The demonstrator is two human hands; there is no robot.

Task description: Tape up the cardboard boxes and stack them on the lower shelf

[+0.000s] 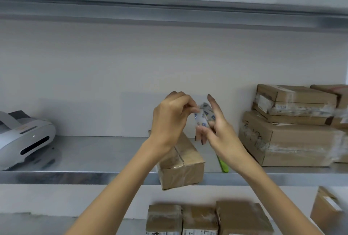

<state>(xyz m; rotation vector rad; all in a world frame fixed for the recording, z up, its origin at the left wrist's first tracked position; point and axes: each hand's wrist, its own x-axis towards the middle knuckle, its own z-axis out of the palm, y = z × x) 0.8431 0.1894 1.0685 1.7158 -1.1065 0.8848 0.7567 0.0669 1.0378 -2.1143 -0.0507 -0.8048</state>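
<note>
Head view, hands (169, 119) pinch tape roll (204, 115), box (185, 161) behind, white device (24, 138) left

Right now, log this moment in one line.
left hand: pinches tape roll | right hand: holds tape roll | small box: overhangs shelf edge

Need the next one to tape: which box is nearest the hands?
The small centre box, overhanging the shelf edge; the right stack and lower row lie farther off.
</note>
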